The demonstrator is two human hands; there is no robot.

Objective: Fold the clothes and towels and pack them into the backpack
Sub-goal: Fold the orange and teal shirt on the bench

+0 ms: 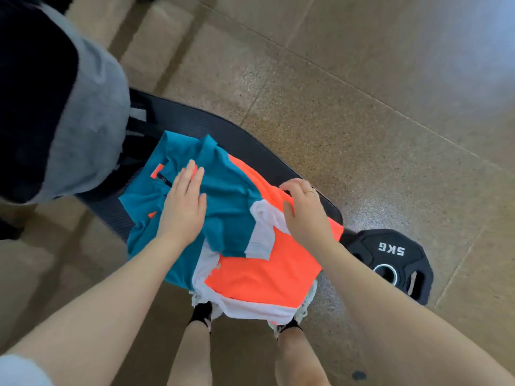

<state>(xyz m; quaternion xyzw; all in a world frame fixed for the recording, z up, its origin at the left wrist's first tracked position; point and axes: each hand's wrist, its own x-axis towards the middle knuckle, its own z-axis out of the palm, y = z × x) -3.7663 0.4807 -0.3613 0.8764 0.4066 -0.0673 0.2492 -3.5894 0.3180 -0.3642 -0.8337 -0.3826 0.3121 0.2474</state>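
Note:
A teal, orange and white sports shirt (231, 196) lies partly folded on a black padded bench (245, 140). My left hand (184, 204) presses flat on the teal part with straight fingers. My right hand (303, 210) has its fingers curled over the shirt's far orange edge and its thumb on the white panel, pinching the cloth. The grey and black backpack (69, 112) stands at the left end of the bench, its opening out of sight.
A black 5 kg weight plate (390, 260) lies on the speckled tan floor to the right of the bench. My legs and shoes (306, 299) show below the shirt's hanging hem. Pale steps run along the upper left.

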